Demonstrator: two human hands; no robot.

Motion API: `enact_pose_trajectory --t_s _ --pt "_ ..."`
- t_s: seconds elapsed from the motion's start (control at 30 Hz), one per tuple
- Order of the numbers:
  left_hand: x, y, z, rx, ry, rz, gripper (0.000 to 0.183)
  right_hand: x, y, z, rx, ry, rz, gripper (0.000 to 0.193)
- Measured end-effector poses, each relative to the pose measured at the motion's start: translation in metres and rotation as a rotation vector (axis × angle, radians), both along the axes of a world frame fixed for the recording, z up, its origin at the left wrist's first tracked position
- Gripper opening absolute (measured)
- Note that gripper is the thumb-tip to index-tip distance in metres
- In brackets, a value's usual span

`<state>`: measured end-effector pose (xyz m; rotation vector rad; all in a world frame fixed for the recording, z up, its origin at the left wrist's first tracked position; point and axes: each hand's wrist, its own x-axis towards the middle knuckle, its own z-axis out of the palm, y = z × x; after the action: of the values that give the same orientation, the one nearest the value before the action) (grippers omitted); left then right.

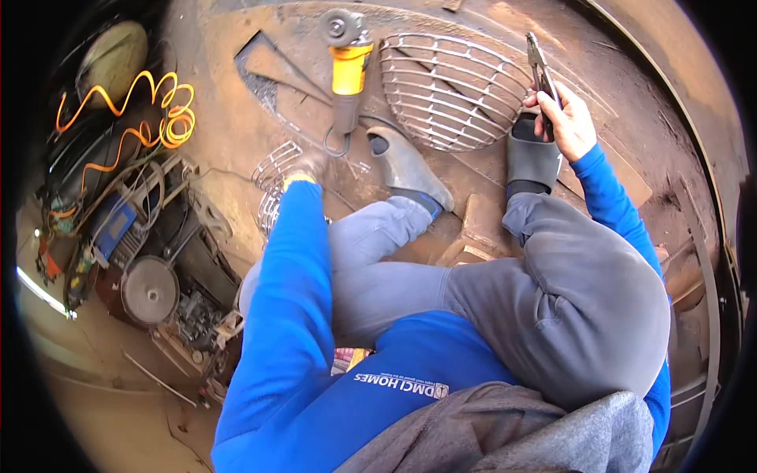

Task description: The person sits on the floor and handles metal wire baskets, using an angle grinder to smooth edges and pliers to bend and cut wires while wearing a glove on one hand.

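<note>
My right hand [572,122] is closed around a pair of pliers [536,59], metal-jawed with dark handles, its jaws pointing away from me. Just left of the pliers lies a curved welded wire grille [453,91], a half-oval of metal rods. My left hand [306,168] reaches down to the left of my foot, smeared by motion. It is beside smaller curved wire pieces [272,177]; whether its fingers grip one cannot be made out. A yellow and black angle grinder [348,71] rests between the left hand and the far edge, its disc end away from me.
My feet in grey slip-on shoes [410,169] stand on the rusty metal surface. Flat metal offcuts [276,63] lie at the far left. An orange coiled hose [177,126] and a machine with a round pulley [150,290] stand left. A curved metal rim [670,87] runs along the right.
</note>
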<state>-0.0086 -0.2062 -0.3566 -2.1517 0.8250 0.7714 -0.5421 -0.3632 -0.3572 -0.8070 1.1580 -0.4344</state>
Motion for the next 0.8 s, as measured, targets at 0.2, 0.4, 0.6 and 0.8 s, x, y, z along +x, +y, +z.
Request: enact_pose_trajectory --t_s 0.2,0.4,0.6,0.8 --pt "-0.054 0.037 -0.048 -0.190 -0.051 0.147 0.048 -0.024 0.014 0.005 0.062 0.095 -0.072 0.033" --pt "-0.007 0.044 -0.032 0.359 -0.005 -0.574 0.024 -0.027 0.015 0.008 0.043 0.106 -0.052 0.033" --pt "-0.027 -0.066 0.035 -1.306 0.104 0.858 0.031 -0.013 0.011 0.011 -0.029 0.070 -0.143 0.030" --pt "-0.193 -0.190 0.117 -1.256 0.981 0.451 0.030 0.007 0.005 0.019 -0.115 0.083 -0.040 0.028"
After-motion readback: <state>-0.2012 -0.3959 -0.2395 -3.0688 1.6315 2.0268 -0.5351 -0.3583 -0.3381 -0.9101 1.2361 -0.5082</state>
